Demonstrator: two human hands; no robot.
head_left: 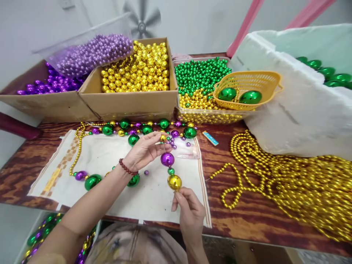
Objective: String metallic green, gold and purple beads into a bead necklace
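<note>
My left hand [144, 148], with a dark red bead bracelet [128, 167] at the wrist, pinches a small gold bead [163, 138] on a thin string. Below it on the same string hang a purple bead [167, 159], a small green bead [171, 171] and a large gold bead [175, 182]. Just under that gold bead, the thumb and fingers of my right hand [189, 207] are closed on the string's lower end. Part of a beaded strand with a green ball [93, 182] passes behind my left forearm. A loose purple bead [146, 172] lies on the white cloth [118, 201].
Cardboard boxes of purple beads [52, 82] and gold beads [140, 68] line the back. Beside them stand a tub of green beads [200, 73], a yellow basket [247, 79] and a white foam box [297, 110]. Gold bead chains [308, 190] cover the table's right.
</note>
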